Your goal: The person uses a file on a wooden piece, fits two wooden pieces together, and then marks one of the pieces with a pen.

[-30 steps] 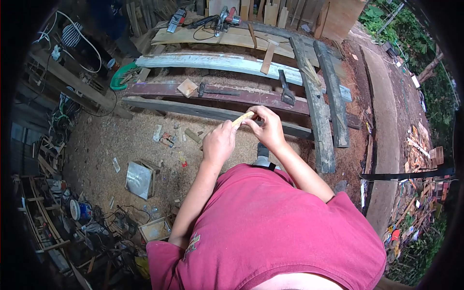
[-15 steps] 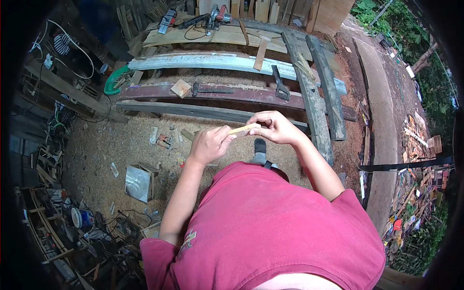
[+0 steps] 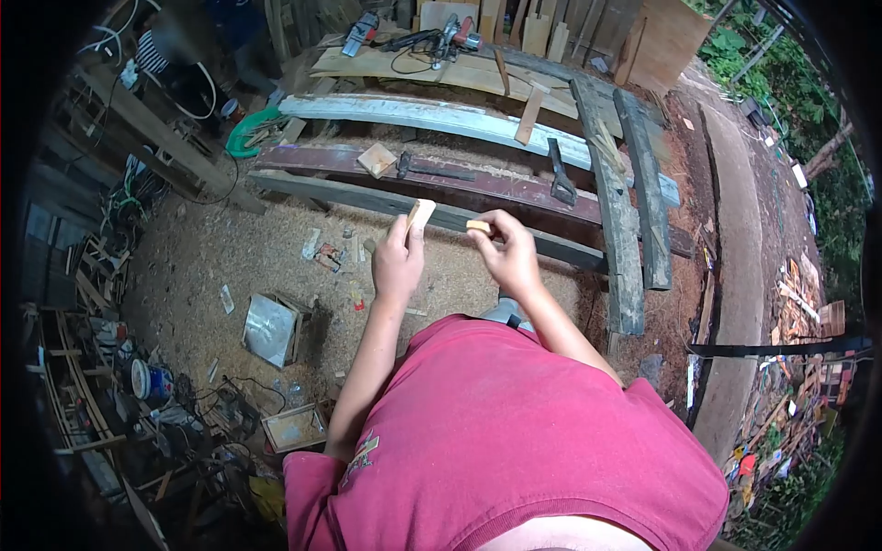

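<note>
My left hand is closed on a small pale wood block, which sticks up above the fingers. In my right hand, thumb and fingers pinch a shorter wood piece. The two pieces are apart, with a gap between the hands. Just beyond them a dark beam runs across. On the reddish-brown plank behind it lie a square wood block, a hammer and a handsaw with a dark handle.
Power tools with cords lie on the far boards. Two heavy timbers cross the beams at the right. A metal-topped box stands on the sawdust floor at left. Two people stand at the upper left, near a green basin.
My hands have moved apart and forward. Where both gripped what looked like one wood strip, each now holds its own piece. The view has shifted, and another person shows at upper left.
</note>
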Motion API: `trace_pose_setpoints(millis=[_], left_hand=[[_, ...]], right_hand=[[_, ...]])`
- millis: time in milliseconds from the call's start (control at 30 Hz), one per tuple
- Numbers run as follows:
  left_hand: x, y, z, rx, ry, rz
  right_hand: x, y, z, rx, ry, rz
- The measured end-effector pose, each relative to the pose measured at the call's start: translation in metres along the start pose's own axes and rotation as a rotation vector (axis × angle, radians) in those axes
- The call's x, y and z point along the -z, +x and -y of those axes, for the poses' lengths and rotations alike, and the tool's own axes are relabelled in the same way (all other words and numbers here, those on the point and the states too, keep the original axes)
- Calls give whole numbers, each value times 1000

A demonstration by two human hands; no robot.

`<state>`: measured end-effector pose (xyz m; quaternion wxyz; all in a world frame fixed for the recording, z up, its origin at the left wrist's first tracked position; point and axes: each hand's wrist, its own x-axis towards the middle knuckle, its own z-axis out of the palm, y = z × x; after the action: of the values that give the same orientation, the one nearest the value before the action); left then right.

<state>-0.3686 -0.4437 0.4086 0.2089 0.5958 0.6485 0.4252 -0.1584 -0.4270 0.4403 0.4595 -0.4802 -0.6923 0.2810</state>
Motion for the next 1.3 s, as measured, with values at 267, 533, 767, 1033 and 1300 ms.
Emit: trace_pose_setpoints(millis=[267,533,767,1033,1300], left_hand=[[47,-32,-13,-128,-162,27],[64,-58,-9,-173,-283,30],[71,-63,-8,-211,-358,67],[53,-67,-5,-7,-637,83],[37,-60,9,117,-812,28]], right_hand=[[12,-4,34,-168,685,133],[-3,-25,49,-178,737,159],[-7,-24,51,-11,651,233],[-10,-30,45,-77,693,205],[-14,-27,35,-133,535,191]])
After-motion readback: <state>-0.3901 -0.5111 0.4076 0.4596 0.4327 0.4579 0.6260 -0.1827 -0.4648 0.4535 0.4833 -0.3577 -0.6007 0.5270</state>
